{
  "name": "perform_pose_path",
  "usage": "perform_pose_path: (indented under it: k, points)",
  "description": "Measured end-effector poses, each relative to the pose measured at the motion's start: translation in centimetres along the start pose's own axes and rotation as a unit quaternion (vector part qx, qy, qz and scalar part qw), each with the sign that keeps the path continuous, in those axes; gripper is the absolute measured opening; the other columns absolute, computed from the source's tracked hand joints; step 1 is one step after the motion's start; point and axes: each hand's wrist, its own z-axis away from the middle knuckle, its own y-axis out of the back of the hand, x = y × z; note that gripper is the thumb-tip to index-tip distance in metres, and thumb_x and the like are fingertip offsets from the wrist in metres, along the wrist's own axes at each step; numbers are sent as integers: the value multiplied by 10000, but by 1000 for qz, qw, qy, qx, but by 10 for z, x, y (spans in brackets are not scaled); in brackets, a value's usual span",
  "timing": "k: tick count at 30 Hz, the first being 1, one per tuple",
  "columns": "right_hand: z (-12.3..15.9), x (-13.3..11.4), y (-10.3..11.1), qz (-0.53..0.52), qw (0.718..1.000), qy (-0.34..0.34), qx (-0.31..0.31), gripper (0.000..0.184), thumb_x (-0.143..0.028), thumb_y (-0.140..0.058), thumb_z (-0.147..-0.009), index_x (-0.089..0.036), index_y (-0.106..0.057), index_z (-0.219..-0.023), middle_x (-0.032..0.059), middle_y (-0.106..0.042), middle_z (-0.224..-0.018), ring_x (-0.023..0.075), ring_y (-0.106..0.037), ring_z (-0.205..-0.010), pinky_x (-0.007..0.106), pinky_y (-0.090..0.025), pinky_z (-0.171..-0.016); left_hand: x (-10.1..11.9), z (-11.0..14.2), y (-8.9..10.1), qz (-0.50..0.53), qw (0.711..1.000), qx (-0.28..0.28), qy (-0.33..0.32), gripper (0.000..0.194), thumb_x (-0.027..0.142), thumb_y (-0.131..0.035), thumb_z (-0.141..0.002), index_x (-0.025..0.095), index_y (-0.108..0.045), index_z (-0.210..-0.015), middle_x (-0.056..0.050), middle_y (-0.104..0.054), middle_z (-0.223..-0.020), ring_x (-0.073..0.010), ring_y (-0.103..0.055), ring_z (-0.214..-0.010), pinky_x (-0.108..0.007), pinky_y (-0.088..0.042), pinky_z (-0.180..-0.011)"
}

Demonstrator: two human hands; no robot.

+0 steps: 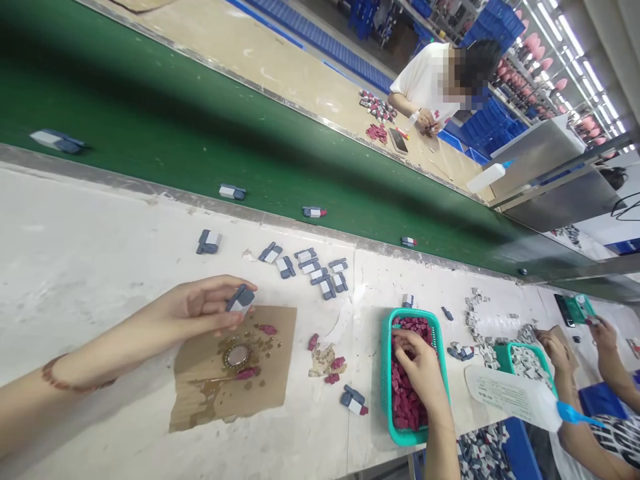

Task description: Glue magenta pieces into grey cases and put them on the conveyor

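My left hand (210, 310) is closed on a small dark grey and white plastic part (242, 300), pinched between thumb and fingers above a piece of brown cardboard (280, 373). On the cardboard are a small round dish (237, 356), wet spots of liquid and two dark red pieces, one of them (247, 373) beside a thin stick. My right hand (420, 363) reaches into a green basket (389, 400) of small dark red pieces (407, 407). Its thumb and forefinger are bent and slightly apart, touching the pieces. I see nothing held in it.
Several grey and white parts (311, 267) lie on the white table beyond my left hand. A green conveyor belt (175, 133) carries more parts. At right are a white bottle with a blue nozzle (515, 397) and a co-worker's hands (555, 350). Another person (423, 80) sits across the belt.
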Motion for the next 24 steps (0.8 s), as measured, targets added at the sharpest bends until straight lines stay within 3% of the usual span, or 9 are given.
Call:
perform_pose_path:
  k: [5,10,14,16,18,24]
  points:
    - [3,-16,-2,29,999,14,-33,205,-260,-523,-852,-190,-702,-924,69,-682,-857,216,-670,-757,351,-553,-705,-4,17,3,11,995,48,85,582,532,-815,-479,292,-666,-988,-51,-721,-1091,-324,-663,-965,-335,-555,-775]
    - [1,-15,2,-67,996,-30,-58,212,-390,-637,-821,-194,-692,-876,53,-707,-806,222,-691,-767,343,-576,-713,-12,26,2,44,987,88,128,681,626,-809,-395,286,-656,-965,-74,-708,-1156,-334,-697,-874,-375,-561,-796]
    - [5,-15,0,-193,975,-89,58,282,-455,-722,-762,-192,-693,-861,42,-716,-747,202,-684,-688,329,-579,-669,-22,32,-2,86,981,112,136,715,629,-827,-332,279,-667,-935,-91,-698,-1191,-361,-674,-1001,-382,-545,-880]
    - [8,-23,-3,-266,952,-93,117,292,-447,-751,-743,-201,-710,-895,42,-722,-757,182,-673,-646,314,-575,-635,-24,34,-6,90,982,115,122,654,625,-829,-358,289,-679,-899,-77,-718,-1150,-360,-635,-1092,-374,-537,-904]
    - [9,-37,-10,-326,933,-78,134,296,-425,-781,-717,-211,-733,-916,45,-729,-750,176,-667,-618,296,-566,-585,-25,36,-9,97,984,107,100,580,621,-824,-413,300,-684,-876,-58,-738,-1090,-348,-625,-1109,-369,-532,-912]
    - [-4,-87,-63,-395,919,-14,-10,198,-397,-768,-741,-206,-727,-773,19,-704,-599,153,-632,-485,252,-529,-461,-31,35,-14,139,984,104,46,512,551,-842,-500,241,-643,-854,-61,-711,-894,-299,-653,-939,-359,-539,-837]
